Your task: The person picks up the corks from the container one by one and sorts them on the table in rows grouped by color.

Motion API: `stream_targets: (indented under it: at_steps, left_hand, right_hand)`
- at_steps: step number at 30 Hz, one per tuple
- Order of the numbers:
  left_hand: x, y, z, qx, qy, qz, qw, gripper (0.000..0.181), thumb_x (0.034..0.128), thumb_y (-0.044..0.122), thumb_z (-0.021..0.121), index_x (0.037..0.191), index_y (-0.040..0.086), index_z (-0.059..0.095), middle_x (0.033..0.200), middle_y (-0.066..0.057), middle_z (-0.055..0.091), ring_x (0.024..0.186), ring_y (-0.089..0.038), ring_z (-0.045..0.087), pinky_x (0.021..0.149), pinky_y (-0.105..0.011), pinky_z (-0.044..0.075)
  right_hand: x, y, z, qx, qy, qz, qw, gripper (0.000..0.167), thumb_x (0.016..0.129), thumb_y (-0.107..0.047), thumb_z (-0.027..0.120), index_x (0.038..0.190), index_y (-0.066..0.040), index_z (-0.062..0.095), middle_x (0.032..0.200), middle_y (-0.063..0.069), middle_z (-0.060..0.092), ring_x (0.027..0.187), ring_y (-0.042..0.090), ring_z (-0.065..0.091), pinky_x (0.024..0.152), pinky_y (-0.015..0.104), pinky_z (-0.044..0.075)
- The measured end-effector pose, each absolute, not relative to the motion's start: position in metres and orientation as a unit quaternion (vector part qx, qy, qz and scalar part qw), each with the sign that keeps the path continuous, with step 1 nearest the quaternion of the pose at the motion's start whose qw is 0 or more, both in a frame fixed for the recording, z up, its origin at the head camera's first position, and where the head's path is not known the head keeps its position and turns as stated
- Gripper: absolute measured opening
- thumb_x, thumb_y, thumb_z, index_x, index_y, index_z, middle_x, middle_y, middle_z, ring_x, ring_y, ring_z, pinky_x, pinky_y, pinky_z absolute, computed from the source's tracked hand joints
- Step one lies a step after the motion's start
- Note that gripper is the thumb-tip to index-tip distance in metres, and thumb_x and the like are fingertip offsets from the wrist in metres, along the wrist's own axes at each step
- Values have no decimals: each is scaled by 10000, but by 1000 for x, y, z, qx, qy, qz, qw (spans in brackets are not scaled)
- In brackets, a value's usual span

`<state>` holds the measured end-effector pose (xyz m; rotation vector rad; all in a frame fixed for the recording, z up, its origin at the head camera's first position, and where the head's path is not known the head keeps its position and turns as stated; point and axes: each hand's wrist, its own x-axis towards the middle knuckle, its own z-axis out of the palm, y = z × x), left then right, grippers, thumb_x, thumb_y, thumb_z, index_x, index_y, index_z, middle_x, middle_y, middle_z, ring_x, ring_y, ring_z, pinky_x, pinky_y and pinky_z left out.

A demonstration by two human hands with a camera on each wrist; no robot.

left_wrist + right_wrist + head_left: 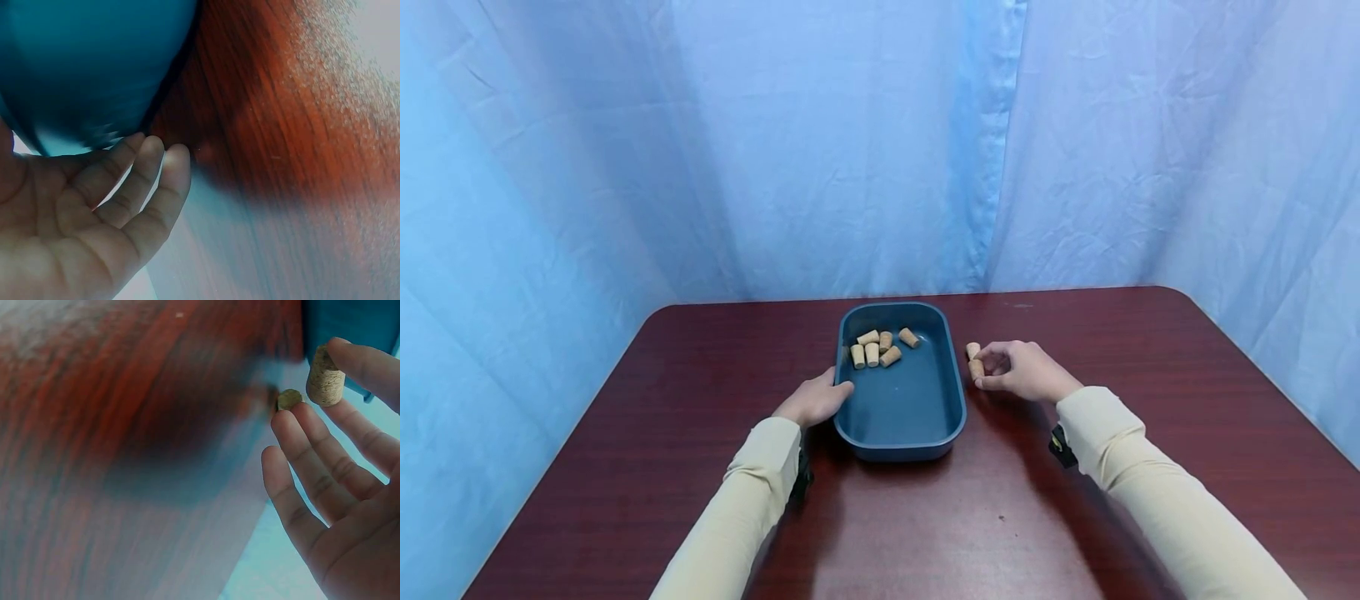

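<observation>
A dark blue deep tray (898,417) stands on the table, with several tapered cork stoppers (872,354) lying in its far left part and another cork (909,337) a little apart from them. My left hand (815,398) grips the tray's left side, its thumb over the rim and its fingers (150,165) at the outer wall. Right of the tray, my right hand (1021,372) pinches a cork stopper (325,381) between thumb and index finger, the other fingers extended. Just beyond that one is a further cork (973,350) on the table, partly hidden by fingers in the right wrist view.
The dark red wood-grain table (992,525) has rounded far corners. Light blue curtains (850,150) hang behind it and at both sides.
</observation>
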<state>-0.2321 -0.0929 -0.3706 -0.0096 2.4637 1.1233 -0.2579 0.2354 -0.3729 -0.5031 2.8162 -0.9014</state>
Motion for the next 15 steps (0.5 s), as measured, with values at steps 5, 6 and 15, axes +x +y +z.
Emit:
stream_targets:
  at_steps: [5, 6, 15]
  left_hand:
    - [-232, -93, -370, 0, 888, 407, 213, 601, 1084, 263, 369, 1632, 76, 206, 1586, -223, 370, 1409, -404, 406, 1139, -567, 320]
    - [-231, -94, -370, 1, 888, 407, 213, 599, 1084, 261, 368, 1631, 75, 210, 1582, -225, 375, 1405, -406, 411, 1136, -567, 323]
    - [-230, -94, -370, 7, 892, 402, 209, 598, 1077, 256, 366, 1623, 54, 227, 1568, -240, 391, 1392, -413, 426, 1128, -563, 335]
  right_hand:
    - [-257, 235, -377, -158, 940, -292, 79, 293, 900, -144, 774, 1147, -5, 699, 1046, 109, 704, 952, 256, 651, 880, 442, 549]
    - [-257, 235, -378, -156, 940, -292, 80, 299, 899, -140, 774, 1153, -2, 697, 1046, 111, 704, 953, 258, 651, 881, 444, 549]
    - [-256, 235, -380, -163, 943, -282, 75, 328, 898, -126, 767, 1174, 30, 686, 1039, 124, 715, 952, 270, 666, 887, 449, 552]
